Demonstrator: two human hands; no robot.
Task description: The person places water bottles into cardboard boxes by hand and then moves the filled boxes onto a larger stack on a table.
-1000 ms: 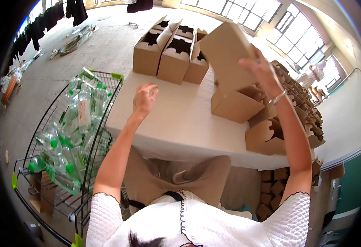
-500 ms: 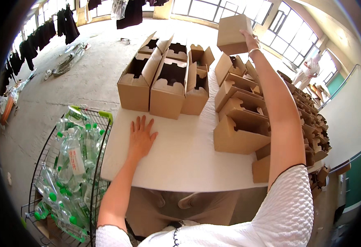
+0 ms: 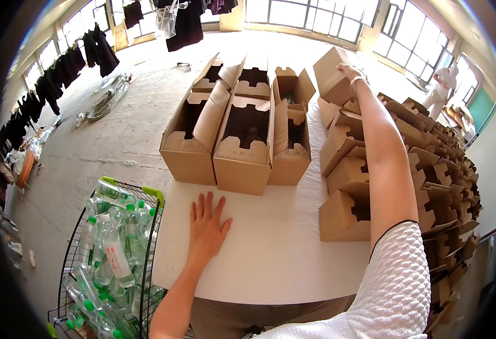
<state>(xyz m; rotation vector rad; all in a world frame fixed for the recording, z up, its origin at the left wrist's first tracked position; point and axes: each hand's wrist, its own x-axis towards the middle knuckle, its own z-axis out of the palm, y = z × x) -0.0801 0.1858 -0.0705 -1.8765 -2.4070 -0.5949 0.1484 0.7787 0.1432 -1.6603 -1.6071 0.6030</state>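
**A person holds a cardboard carton over the far right of a pale worktop**

A bright, wide room has a bare concrete floor, with dark garments hanging at the left and another person in white at the far right. The pale worktop spans the middle. To its right lies a dense mass of open cartons. At its left side, near the person, stands a wire cart heaped with clear, green-capped bottles.

Six open cartons stand close together toward the back of the worktop; a shorter row of cartons lines its right edge.

The held carton is at the far end of that row, tilted; whether it touches the one below cannot be told. The right hand pinches it by its right side, thumb hidden. The left hand lies palm down on the worktop, its grip spread and holding nothing.

With one outstretched hand bearing it, the held carton could slip or twist, or snag the flaps beneath and shove the row. The right arm, passing above that row, could knock a carton if it dips.
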